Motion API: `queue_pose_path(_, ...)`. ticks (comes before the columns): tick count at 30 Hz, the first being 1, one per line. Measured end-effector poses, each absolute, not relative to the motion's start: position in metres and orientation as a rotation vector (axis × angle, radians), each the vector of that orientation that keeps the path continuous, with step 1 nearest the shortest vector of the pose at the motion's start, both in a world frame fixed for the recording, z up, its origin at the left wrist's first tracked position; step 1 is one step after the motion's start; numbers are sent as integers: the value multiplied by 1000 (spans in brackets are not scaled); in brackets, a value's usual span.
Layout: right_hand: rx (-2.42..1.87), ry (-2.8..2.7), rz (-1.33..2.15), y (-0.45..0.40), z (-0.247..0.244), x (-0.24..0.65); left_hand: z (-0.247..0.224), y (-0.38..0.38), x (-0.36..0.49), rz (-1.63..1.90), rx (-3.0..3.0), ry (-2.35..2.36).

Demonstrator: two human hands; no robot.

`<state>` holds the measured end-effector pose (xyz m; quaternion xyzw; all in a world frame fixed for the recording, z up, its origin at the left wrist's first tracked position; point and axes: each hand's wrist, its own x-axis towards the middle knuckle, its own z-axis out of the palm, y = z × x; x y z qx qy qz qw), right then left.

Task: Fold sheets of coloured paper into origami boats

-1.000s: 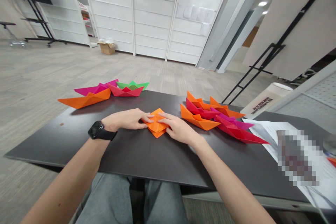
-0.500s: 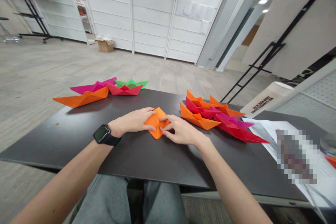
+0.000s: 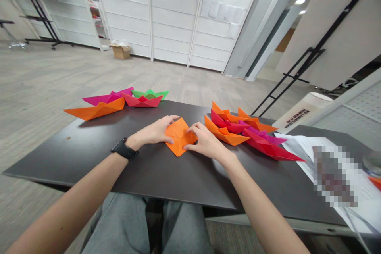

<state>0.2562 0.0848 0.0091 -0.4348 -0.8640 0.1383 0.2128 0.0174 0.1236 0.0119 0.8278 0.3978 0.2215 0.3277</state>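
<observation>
An orange folded paper (image 3: 179,137), diamond-shaped with crease lines, lies near the middle of the dark table. My left hand (image 3: 159,130), with a black watch on its wrist, grips its left edge between thumb and fingers. On the opposite side, my right hand (image 3: 204,141) pinches the right corner, the thumb low and the index finger above. Just beyond my right hand sits an orange paper boat (image 3: 228,137), apart from it.
Several paper boats form a cluster at right, with a red boat (image 3: 274,147) in front. More stand at back left, including an orange boat (image 3: 97,110) and a green boat (image 3: 151,94). Printed sheets (image 3: 306,147) and a white cylinder (image 3: 303,111) occupy the table's right side.
The orange paper is flatter and more of it shows. My right hand has shifted slightly right to its corner, and my left hand has moved a little outward.
</observation>
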Motion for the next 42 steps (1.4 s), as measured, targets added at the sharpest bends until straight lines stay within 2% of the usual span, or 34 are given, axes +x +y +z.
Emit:
queue_pose_path(4,-1326,-2328,389,87,6,257,7,128,17,595,2009,978)
queue_pose_path(11,-1295,-2165,536,90,4,256,7,133,16,681,1792,972)
queue_pose_path(19,-1205,-1644,1286,102,0,253,14,131,15,703,1649,983)
queue_pose_path(27,-1262,-1373,1279,98,13,250,15,132,15,798,1501,1032)
queue_pose_path(33,-1162,-1416,1356,95,14,249,19,131,17,922,1451,1007)
queue_pose_path(42,-1059,-1427,1250,95,19,249,28,127,17,949,1363,857)
